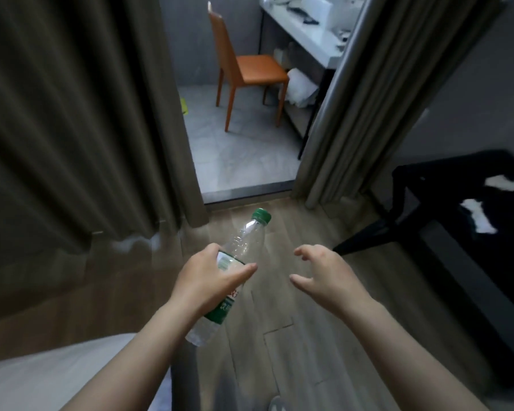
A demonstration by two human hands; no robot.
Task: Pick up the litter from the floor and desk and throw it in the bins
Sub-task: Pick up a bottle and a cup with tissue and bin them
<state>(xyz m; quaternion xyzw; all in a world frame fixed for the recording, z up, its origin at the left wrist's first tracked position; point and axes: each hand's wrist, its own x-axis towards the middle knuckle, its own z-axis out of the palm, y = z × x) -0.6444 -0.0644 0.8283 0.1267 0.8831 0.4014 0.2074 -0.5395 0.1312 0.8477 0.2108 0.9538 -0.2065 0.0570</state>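
Clear plastic bottle (pixel 244 247) with green cap pointing to one o'clock, gripped by left hand (pixel 204 280); right hand (pixel 324 274) at three o'clock, fingers (pixel 301 251) loosely spread, holding nothing.

Clear glossy plastic bottle (pixel 244 244) with green plastic cap (pixel 261 215) — wood-look floor (pixel 279 336), cloth curtains (pixel 72 129).

Your left hand (pixel 208 280) holds the clear plastic green-capped bottle (pixel 245 240) above the wooden plank floor (pixel 279 336), your right hand (pixel 324 277) beside it. Ahead, between two grey curtains (pixel 72 114), an orange chair (pixel 250 69) stands left of the white-topped desk (pixel 309 32); white paper scraps (pixel 481 221) lie on the black table (pixel 445 185) to your right.
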